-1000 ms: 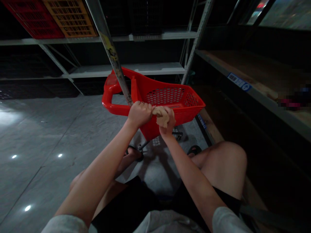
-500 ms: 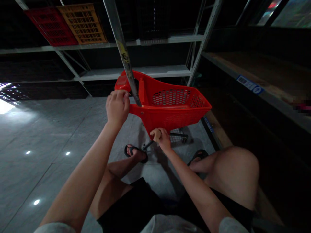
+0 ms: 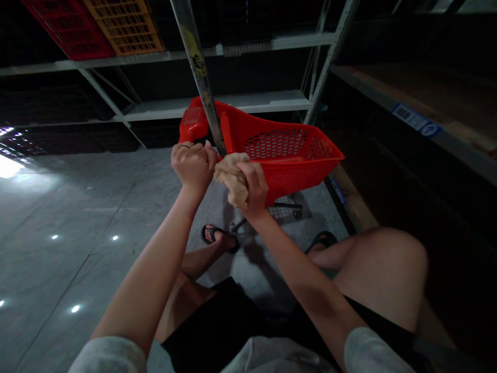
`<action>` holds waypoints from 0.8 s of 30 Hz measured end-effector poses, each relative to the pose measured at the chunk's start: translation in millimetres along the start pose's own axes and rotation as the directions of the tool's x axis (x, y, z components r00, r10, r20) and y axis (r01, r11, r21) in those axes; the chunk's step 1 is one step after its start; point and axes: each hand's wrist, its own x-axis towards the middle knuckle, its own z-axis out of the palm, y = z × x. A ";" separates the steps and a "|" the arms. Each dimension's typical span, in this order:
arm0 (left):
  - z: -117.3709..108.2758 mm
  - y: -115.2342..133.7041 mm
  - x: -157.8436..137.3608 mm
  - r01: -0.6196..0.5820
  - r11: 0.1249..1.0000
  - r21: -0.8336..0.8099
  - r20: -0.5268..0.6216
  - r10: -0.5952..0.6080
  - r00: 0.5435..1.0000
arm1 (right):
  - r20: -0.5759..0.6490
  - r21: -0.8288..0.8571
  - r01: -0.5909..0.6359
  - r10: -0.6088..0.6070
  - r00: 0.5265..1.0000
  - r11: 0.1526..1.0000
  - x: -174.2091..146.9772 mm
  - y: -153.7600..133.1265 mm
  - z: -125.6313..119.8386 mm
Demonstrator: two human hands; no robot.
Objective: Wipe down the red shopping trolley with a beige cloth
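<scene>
A red plastic shopping cart [image 3: 298,176] stands in front of me, its basket sides pierced with rows of holes. My left hand [image 3: 194,166] is closed around the cart's handle at the near left end; the fingers cover the part they grip. In my right hand [image 3: 254,187] is a crumpled tan cloth [image 3: 235,181], held against the cart's upper edge close to the left hand. The cloth hides the rim behind it. A worn metal pole [image 3: 200,72] passes in front of the cart's handle end.
Metal shelving [image 3: 252,101] runs behind the cart, with a red crate [image 3: 73,28] and a yellow crate [image 3: 126,26] at upper left. A wooden ledge [image 3: 373,88] with a blue label [image 3: 417,120] lies to the right. Grey floor [image 3: 77,207] stretches left.
My right hand has moved up with the cloth from the cart's lower side to its upper edge beside the left hand. The left hand stays on the handle. The view has shifted slightly.
</scene>
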 end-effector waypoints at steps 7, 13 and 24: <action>-0.8 -2.5 -5.6 -0.020 0.999 -0.039 0.036 0.022 0.999 | 0.321 -0.276 0.140 -0.046 0.946 0.951 -40.6 74.8 14.2; 0.9 2.4 -6.4 0.021 0.999 -0.046 0.012 -0.021 1.000 | 0.442 -0.291 0.040 0.097 0.891 0.956 -178.5 102.4 -30.2; -10.8 14.3 -13.2 0.082 0.995 -0.051 0.034 -0.081 0.996 | 0.113 -0.261 -0.358 0.396 0.911 0.897 -128.5 98.5 -9.5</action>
